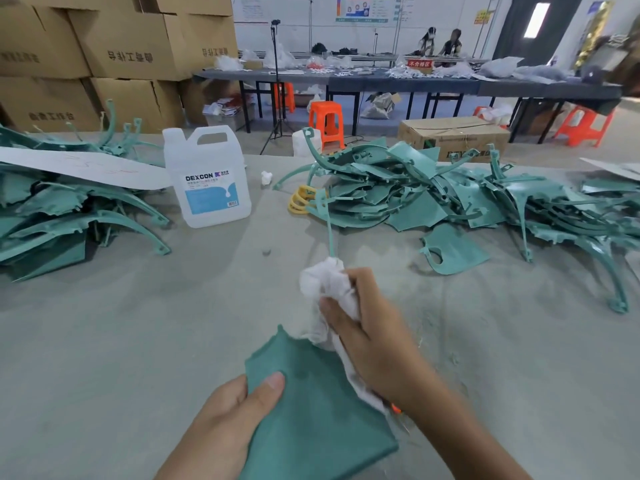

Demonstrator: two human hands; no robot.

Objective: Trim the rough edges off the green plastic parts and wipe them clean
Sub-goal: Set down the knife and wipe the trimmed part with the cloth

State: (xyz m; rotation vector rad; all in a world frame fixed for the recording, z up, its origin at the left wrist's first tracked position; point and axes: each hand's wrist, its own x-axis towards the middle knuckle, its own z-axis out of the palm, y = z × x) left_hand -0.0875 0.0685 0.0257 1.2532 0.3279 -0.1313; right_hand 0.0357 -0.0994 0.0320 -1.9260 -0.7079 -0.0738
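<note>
Grey felt-covered worktable fills most of the view; soft top prob. there so parts don't scratch. On it are two heaps of teal-green moulded plastic parts. The right heap has ragged flash on its edges, so likely the to-do stock. The left heap lies partly under a white card sheet, maybe finished ones, kept well apart so they don't mix. Between them stands a translucent white plastic jug w/ blue DEXCON label, prob. cleaning fluid, near enough for re-wetting.

Task piece: a flat teal-green plastic panel, held just above the table, close to the person. The left hand grips its lower-left edge, thumb on the top face, to steady it. The right hand has fingers curled tight round a crumpled white cloth, bunched where the panel's thin arm sticks out. Wiping step, I'd say. Yellow-handled scissors lie tucked at the right heap's near edge, within reach for trimming. Small orange bit under the right wrist, can't tell what.
</note>
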